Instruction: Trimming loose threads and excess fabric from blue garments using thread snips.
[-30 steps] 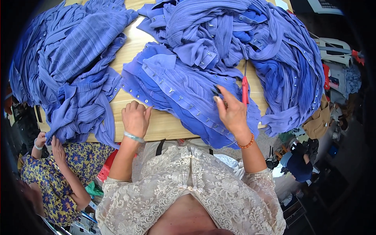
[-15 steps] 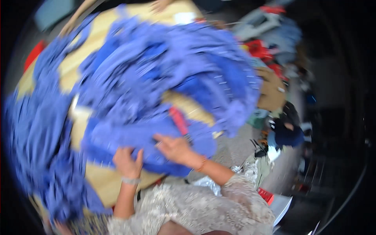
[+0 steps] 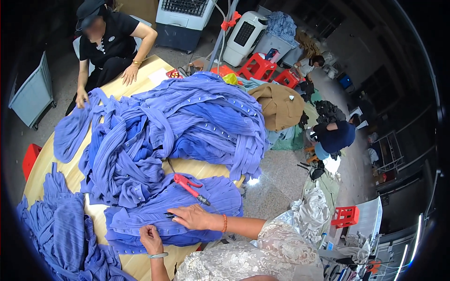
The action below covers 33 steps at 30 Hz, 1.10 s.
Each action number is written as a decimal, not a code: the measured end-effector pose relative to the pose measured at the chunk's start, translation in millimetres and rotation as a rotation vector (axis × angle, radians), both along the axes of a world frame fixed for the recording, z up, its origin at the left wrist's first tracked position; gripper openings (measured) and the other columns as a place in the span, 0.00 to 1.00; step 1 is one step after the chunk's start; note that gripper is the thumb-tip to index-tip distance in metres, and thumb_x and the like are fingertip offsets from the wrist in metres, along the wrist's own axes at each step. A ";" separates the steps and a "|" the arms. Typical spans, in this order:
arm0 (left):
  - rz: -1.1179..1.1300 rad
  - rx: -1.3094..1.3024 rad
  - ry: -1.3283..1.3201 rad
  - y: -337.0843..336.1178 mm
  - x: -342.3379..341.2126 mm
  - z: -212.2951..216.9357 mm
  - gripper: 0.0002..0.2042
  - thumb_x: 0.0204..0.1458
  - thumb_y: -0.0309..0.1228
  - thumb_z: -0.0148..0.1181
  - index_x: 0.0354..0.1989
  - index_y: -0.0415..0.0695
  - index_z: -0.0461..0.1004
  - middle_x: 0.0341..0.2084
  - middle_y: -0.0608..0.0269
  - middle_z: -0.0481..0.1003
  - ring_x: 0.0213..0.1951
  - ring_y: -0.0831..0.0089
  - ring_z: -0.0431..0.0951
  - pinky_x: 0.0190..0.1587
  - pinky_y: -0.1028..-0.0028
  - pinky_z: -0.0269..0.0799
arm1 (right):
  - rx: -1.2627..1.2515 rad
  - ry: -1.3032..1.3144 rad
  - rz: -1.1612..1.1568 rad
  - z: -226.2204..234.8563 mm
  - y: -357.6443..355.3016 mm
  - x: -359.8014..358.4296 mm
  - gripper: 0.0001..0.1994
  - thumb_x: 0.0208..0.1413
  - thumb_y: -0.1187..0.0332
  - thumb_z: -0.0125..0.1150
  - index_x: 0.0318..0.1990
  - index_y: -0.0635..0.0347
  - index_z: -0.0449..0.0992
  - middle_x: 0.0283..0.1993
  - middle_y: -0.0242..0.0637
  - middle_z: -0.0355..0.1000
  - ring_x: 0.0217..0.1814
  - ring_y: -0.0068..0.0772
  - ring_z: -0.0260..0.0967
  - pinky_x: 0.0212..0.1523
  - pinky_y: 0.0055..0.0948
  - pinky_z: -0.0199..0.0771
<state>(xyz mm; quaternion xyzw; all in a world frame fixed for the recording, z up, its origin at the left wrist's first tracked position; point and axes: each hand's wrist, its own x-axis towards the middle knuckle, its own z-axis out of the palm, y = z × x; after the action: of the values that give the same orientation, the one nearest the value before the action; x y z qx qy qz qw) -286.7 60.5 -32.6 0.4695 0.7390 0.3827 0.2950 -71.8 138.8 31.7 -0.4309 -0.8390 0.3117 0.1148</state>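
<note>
A blue-purple ribbed garment [image 3: 206, 192] with a row of small buttons lies spread at the table's near edge. My left hand [image 3: 151, 240], a pale bangle at its wrist, pinches the garment's near edge beside the buttons. Over the cloth just to the right is my right hand [image 3: 191, 217], an orange bead bracelet on its wrist. Its fingers are closed on a small dark tool [image 3: 168, 215], whose kind I cannot make out. A red air blow gun [image 3: 187, 185] rests on the garment beyond my hands, its dark hose running under the heap.
A big heap of similar garments [image 3: 201, 112] covers the far table [image 3: 40, 180]; another pile [image 3: 65, 225] lies at left. Across the table a seated co-worker [image 3: 112, 42] touches a garment. Red stools [image 3: 258, 68], air coolers [image 3: 243, 37] and brown cloth [image 3: 279, 107] stand or lie beyond.
The view has swung and sharpened from blur, showing more of the room and the co-worker. Both my hands stay at the near garment; the left fingers have drawn closed on its edge.
</note>
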 end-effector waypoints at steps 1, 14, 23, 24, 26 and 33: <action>0.012 0.023 -0.149 -7.6 -4.2 -6.9 0.03 0.53 0.21 0.59 0.30 0.39 0.72 0.23 0.66 0.69 0.23 0.76 0.66 0.29 0.76 0.63 | -0.019 -0.004 0.001 2.1 -4.2 1.3 0.21 0.64 0.58 0.54 0.61 0.54 0.68 0.41 0.45 0.78 0.37 0.53 0.76 0.34 0.46 0.76; 0.191 0.020 -0.614 -23.6 5.1 17.5 0.02 0.59 0.26 0.60 0.35 0.42 0.74 0.28 0.74 0.71 0.31 0.85 0.66 0.35 0.83 0.64 | 0.058 0.046 0.024 27.9 -10.0 -3.1 0.19 0.57 0.63 0.64 0.56 0.53 0.74 0.35 0.40 0.77 0.30 0.43 0.76 0.29 0.38 0.75; 0.247 0.107 -0.511 -45.8 10.2 23.4 0.02 0.56 0.20 0.58 0.35 0.38 0.72 0.31 0.65 0.69 0.30 0.80 0.68 0.36 0.80 0.66 | -0.054 -0.069 0.298 18.3 -15.6 -44.6 0.20 0.60 0.61 0.60 0.58 0.55 0.72 0.33 0.42 0.73 0.28 0.46 0.76 0.28 0.42 0.75; 0.200 0.118 -0.443 -46.3 9.7 25.2 0.02 0.57 0.21 0.58 0.36 0.38 0.71 0.33 0.65 0.69 0.31 0.80 0.68 0.37 0.80 0.66 | -0.057 -0.077 0.305 19.2 -14.6 -47.4 0.20 0.60 0.61 0.60 0.58 0.55 0.72 0.33 0.42 0.73 0.28 0.46 0.76 0.28 0.42 0.75; 0.133 0.151 -0.320 -46.1 8.1 28.3 0.02 0.58 0.22 0.57 0.36 0.38 0.71 0.33 0.63 0.69 0.33 0.77 0.68 0.38 0.78 0.66 | -0.047 -0.142 0.378 20.1 -11.5 -54.7 0.19 0.61 0.61 0.59 0.58 0.55 0.72 0.32 0.42 0.73 0.28 0.45 0.76 0.28 0.41 0.75; -0.046 0.176 -0.194 -50.3 -6.7 45.9 0.05 0.49 0.21 0.61 0.32 0.41 0.72 0.28 0.59 0.72 0.33 0.61 0.72 0.40 0.65 0.64 | -0.052 -0.141 0.265 19.7 -0.1 -56.9 0.17 0.61 0.63 0.59 0.56 0.54 0.73 0.31 0.42 0.74 0.27 0.48 0.75 0.27 0.42 0.75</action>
<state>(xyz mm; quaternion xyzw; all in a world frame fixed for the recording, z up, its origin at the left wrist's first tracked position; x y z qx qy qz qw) -293.4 10.2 13.3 0.4710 0.6596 0.4830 0.3315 -128.7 138.6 51.4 -0.3399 -0.8863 0.3145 0.0021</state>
